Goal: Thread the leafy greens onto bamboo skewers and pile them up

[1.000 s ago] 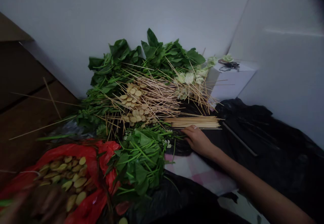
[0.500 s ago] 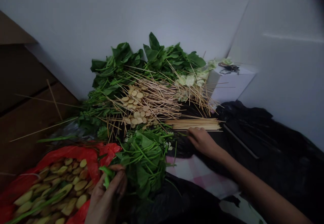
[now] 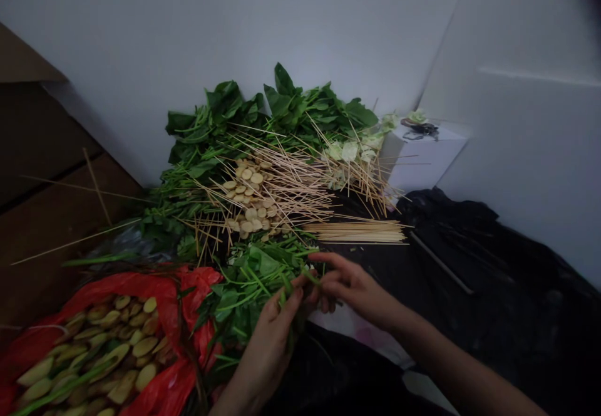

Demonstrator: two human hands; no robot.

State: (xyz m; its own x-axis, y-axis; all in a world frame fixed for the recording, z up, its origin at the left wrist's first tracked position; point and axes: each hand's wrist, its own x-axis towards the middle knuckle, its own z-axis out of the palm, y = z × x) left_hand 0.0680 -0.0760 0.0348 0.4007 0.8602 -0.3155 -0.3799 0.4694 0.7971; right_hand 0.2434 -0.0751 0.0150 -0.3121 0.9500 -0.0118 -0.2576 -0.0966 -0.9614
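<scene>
Over the pile of leafy greens [image 3: 256,278], my left hand [image 3: 272,325] closes its fingers and thumb around a leafy green vegetable [image 3: 283,294], whose lower part is hidden in the hand. My right hand [image 3: 352,287] meets it from the right, thumb and fingers pinched at a green stem [image 3: 310,276], with the index finger stretched out. Whether a skewer is also between the fingers, I cannot make out. Just beyond the right hand lies a neat bundle of bare wooden skewers [image 3: 359,231].
Skewered potato slices [image 3: 251,178] lie behind, beside skewered pale cabbage pieces [image 3: 350,151] and heaped skewered greens [image 3: 201,128]. A red plastic bag [image 3: 159,291] at left holds loose potato slices [image 3: 124,366]. A white box [image 3: 420,156] stands by the wall; black plastic [image 3: 507,265] spreads right.
My right hand has come back from the skewer bundle toward me. My left hand has moved right from beside the red bag with its green vegetable, and the hands now meet.
</scene>
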